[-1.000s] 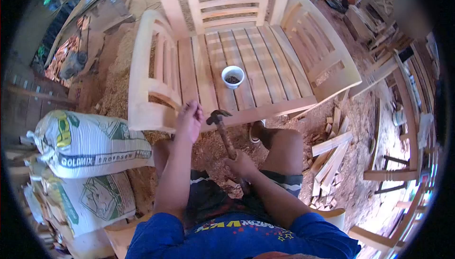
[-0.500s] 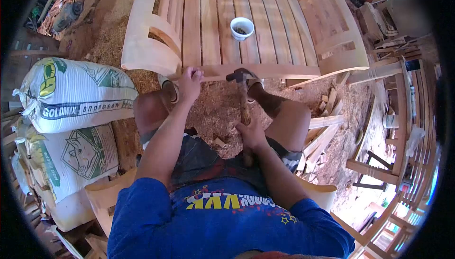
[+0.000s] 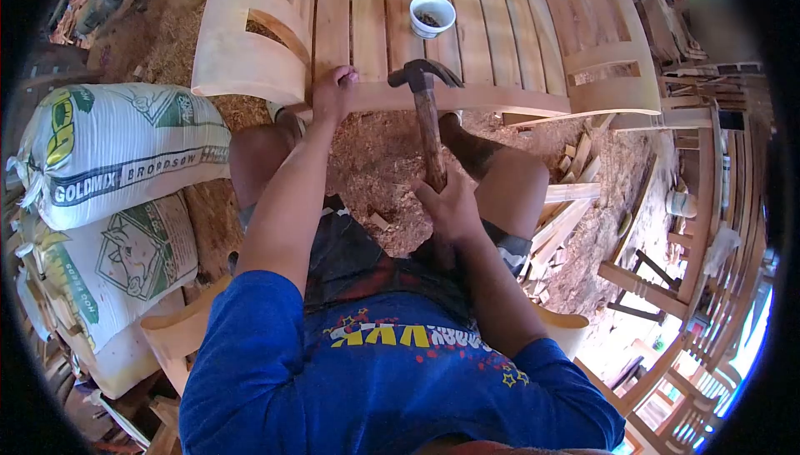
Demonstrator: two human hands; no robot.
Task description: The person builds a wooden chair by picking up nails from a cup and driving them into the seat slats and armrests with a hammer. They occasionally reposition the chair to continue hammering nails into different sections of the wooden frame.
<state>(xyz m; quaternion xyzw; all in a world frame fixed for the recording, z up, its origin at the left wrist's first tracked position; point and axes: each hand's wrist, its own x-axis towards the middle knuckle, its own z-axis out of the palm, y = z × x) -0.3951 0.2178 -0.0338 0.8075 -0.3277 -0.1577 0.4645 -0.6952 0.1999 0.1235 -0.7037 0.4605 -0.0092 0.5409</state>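
My right hand [image 3: 452,205] is wrapped round the wooden handle of a claw hammer [image 3: 428,122]. The hammer's dark metal head is up, near the front rail [image 3: 483,98] of a slatted wooden bench [image 3: 333,22]. At the left part of that rail my left hand [image 3: 332,92] is closed, with thumb and fingertips pinched together over the slats' edge. Whatever is in that pinch is too small to make out. A white cup [image 3: 432,17] with small dark pieces inside stands on the slats beyond the hammer.
Stacked white feed sacks [image 3: 125,155] stand to my left. Wood offcuts [image 3: 571,213] lie by my right leg, over shavings on the ground [image 3: 367,172]. More wooden frames [image 3: 700,230] line the right side. The bench's curved armrests [image 3: 250,55] flank the seat.
My right hand has lifted the hammer, its head now higher and closer to the bench rail. My left hand has shifted slightly forward over the bench edge. The camera view has tilted a little.
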